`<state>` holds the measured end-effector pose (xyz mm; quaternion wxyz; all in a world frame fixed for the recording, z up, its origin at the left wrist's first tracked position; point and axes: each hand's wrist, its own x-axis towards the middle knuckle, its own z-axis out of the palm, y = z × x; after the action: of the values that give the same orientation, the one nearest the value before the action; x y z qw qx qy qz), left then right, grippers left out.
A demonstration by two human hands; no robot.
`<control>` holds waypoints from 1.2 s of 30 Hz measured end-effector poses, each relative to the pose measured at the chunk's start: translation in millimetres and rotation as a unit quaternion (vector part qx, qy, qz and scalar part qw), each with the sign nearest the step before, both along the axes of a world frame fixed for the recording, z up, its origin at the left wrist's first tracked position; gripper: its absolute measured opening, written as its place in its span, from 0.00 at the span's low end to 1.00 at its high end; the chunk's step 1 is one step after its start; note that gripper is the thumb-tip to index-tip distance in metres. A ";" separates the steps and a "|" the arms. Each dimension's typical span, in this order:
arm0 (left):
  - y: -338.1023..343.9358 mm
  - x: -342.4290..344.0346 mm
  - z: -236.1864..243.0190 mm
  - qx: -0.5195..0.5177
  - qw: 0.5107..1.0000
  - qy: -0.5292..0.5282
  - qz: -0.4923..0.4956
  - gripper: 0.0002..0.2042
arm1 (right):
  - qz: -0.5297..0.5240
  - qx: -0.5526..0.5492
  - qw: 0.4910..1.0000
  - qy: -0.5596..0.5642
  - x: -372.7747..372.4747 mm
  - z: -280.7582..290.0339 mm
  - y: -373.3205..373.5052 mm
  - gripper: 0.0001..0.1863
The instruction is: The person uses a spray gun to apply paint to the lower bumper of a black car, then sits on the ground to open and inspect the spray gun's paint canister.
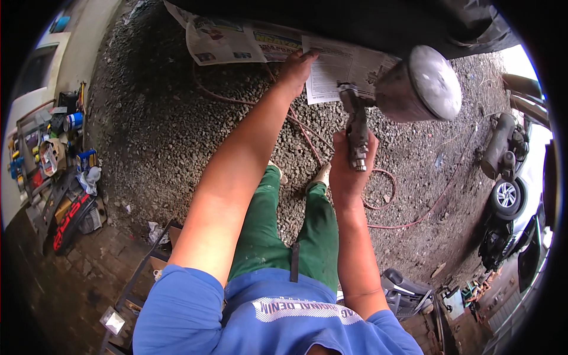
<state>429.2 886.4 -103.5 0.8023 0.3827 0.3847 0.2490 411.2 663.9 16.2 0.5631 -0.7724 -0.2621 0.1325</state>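
Observation:
My right hand (354, 168) is wrapped round the grip of a metal spray gun (357, 127). A large, dull silver paint cup (399, 89) with a pale round lid juts from the gun's right side. At the upper middle, my left hand (296, 74) is closed on the edge of a newspaper sheet (340, 65); its fingertips are partly hidden. Several newspaper sheets hang along the lower edge of a black panel (307, 18) at the top. The gun is close below the sheets, apart from my left hand.
A reddish air hose (310, 142) winds over the gravel (236, 136) behind my feet and loops to the right. Tools, cans and boxes crowd a rack (44, 154) at the left. A cylindrical tank (498, 145) and a car wheel (507, 196) stand at the right.

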 end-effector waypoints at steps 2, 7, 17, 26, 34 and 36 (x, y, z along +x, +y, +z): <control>3.2 -4.3 -4.8 -0.022 0.999 -0.028 0.000 0.15 | 0.026 -0.035 0.999 -0.015 -8.3 5.8 13.0 0.24; -2.8 -4.7 -16.8 -0.040 0.994 -0.100 0.031 0.13 | 0.080 -0.088 0.993 -0.023 -22.0 28.0 59.6 0.25; 3.3 -5.5 -38.0 0.060 0.997 -0.056 0.015 0.22 | 0.156 -0.064 0.986 0.002 -20.8 44.0 80.3 0.21; 7.2 -4.8 -9.3 -0.045 0.999 -0.016 -0.023 0.16 | -0.068 0.013 0.998 0.009 -7.7 56.8 -11.1 0.21; 3.8 1.3 -4.6 -0.027 0.999 -0.010 -0.023 0.15 | -0.017 -0.001 0.992 0.126 -16.3 77.2 32.0 0.21; 4.7 -2.4 -13.5 -0.069 0.995 -0.059 -0.029 0.16 | 0.046 0.003 0.998 0.041 -24.3 70.8 63.8 0.22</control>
<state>426.8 891.1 -117.0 0.8549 0.3221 0.3414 0.2211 387.0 727.8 87.0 0.5690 -0.7520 -0.2744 0.1885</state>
